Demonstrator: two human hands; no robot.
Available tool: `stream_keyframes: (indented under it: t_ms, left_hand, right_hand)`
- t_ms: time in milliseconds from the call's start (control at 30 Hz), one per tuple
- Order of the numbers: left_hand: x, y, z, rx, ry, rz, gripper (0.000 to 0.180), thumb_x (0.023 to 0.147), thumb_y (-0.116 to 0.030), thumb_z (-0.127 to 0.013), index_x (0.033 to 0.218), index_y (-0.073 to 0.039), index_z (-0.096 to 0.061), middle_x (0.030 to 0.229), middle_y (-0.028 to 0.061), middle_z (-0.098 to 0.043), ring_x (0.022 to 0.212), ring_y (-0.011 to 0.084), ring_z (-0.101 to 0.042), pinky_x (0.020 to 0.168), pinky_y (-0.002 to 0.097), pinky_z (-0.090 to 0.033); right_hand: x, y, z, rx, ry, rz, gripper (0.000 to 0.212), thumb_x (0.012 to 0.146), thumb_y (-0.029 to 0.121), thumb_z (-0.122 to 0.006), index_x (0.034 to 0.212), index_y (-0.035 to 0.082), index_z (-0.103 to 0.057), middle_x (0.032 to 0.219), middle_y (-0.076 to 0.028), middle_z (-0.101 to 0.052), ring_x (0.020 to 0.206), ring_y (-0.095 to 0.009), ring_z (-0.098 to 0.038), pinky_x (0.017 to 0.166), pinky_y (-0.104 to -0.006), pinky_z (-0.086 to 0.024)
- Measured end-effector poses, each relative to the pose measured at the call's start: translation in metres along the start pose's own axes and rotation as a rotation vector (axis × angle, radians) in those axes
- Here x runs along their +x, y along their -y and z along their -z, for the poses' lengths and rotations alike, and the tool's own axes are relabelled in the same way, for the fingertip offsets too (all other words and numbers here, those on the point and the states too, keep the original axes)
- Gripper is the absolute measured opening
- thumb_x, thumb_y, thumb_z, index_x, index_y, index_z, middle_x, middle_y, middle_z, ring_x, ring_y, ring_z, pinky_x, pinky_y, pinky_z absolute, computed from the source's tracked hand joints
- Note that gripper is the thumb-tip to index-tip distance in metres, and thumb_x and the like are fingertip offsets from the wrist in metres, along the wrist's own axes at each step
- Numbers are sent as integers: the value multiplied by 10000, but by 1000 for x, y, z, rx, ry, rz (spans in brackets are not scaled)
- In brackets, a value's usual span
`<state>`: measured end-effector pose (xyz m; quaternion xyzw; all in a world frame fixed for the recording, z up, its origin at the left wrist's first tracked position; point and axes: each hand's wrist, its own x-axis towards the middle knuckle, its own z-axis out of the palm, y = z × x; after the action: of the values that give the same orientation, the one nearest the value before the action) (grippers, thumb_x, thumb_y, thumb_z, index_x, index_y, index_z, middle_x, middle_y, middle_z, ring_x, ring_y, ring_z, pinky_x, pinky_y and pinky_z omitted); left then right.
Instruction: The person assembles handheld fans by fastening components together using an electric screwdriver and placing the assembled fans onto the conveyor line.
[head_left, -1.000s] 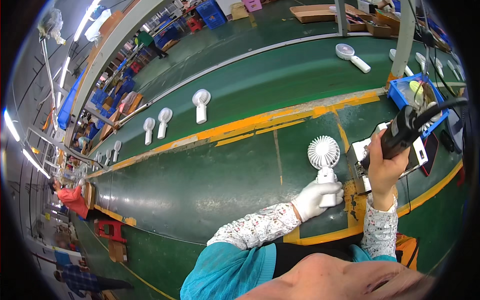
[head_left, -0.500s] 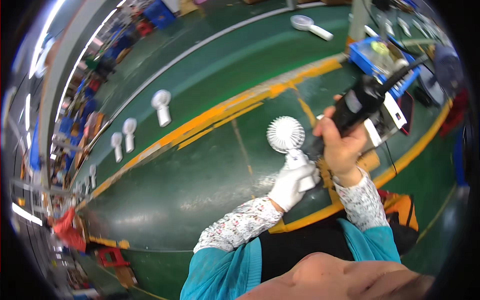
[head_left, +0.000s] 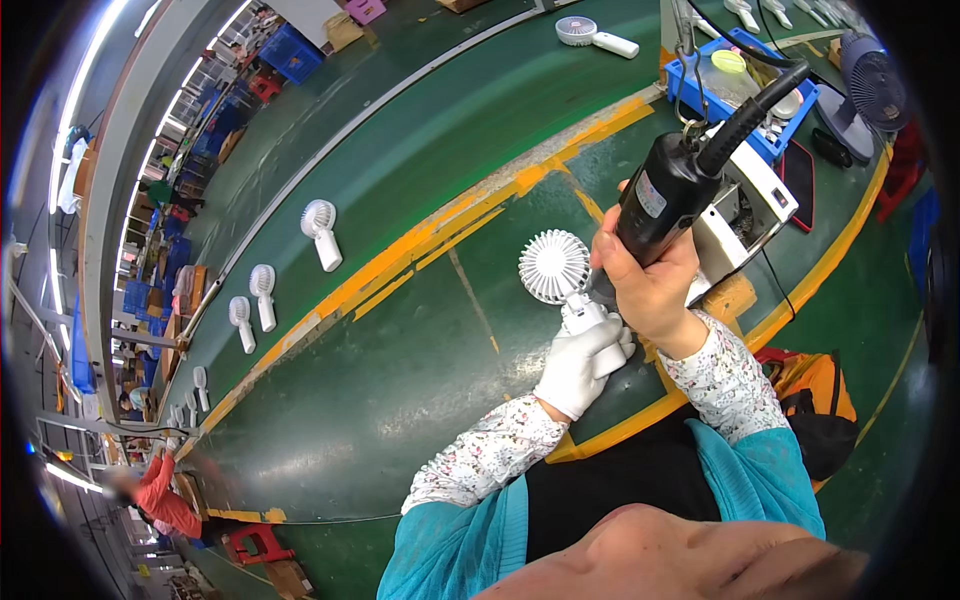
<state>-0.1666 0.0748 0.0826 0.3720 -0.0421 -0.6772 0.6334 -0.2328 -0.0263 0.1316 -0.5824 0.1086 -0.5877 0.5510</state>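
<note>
My left hand (head_left: pixel 578 368), in a white glove, is closed around the handle of a small white handheld fan (head_left: pixel 555 266). The fan's round ribbed head points away from me. My bare right hand (head_left: pixel 650 280) grips a black electric screwdriver (head_left: pixel 660 190), whose thick cord leaves its top end. The screwdriver's lower end slants down to the fan's neck; its tip is hidden behind my fingers, so I cannot tell whether it touches.
Several white fans, one of them here (head_left: pixel 322 236), lie along the green belt (head_left: pixel 420 170) beyond the orange-taped edge. At right are a blue bin (head_left: pixel 735 85) of parts, a white metal device (head_left: pixel 745 200), a dark phone (head_left: pixel 797 185) and a dark desk fan (head_left: pixel 872 85). Far left, a person in red (head_left: pixel 165 498).
The screwdriver and my right hand have shifted slightly left and down, closer to the fan's neck. The fans on the belt have shifted slightly in view.
</note>
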Motion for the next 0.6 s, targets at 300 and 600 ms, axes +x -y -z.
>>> stream_keyframes:
  t_ms: [300, 600]
  left_hand:
    - [-1, 2, 3, 244, 21, -190, 146, 804, -14, -584, 940, -3, -531, 811, 81, -584, 705, 174, -570, 659, 302, -479]
    - [-2, 5, 11, -126, 48, 8, 135, 783, 1, -617, 888, -22, -537, 790, 75, -579, 699, 175, -586, 632, 301, -494]
  right_hand:
    - [0, -7, -11, -13, 1, -21, 438, 831, -37, -555, 1225, -22, -366, 848, -61, -542, 670, -102, -538, 637, -243, -463]
    - [-3, 3, -8, 12, -111, 25, 400, 849, -23, -506, 1227, -24, -376, 894, -71, -535, 646, -117, -523, 619, -277, -472]
